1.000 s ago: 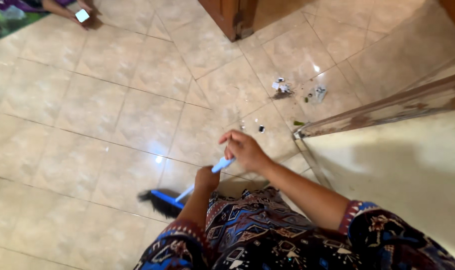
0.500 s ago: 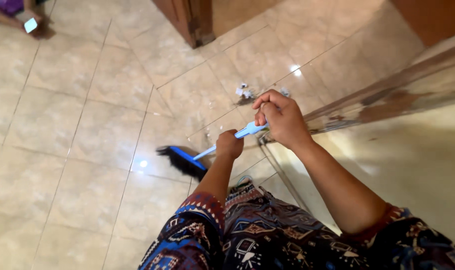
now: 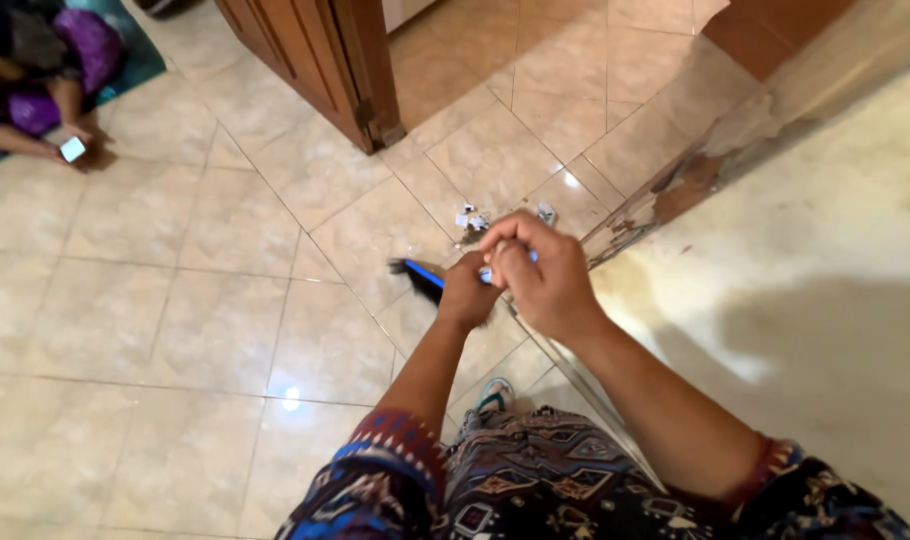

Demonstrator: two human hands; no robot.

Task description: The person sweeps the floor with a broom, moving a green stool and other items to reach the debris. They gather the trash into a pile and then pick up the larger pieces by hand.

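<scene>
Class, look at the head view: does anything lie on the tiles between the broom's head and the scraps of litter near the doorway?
Nothing visible does. The broom head sits on bare tile just left of the paper scraps. Both the left hand and right hand grip the blue handle; the wooden door frame stands farther back.

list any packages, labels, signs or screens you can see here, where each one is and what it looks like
Small lit screen: top left on the tiled floor, held by another person sitting there; a small rectangle glowing white-blue.
Scraps of wrapper or paper: on the floor near the wooden door, just beyond the blue broom that both hands grip; small crumpled white and grey pieces, kind unclear.
No signs or labels in view.
</scene>
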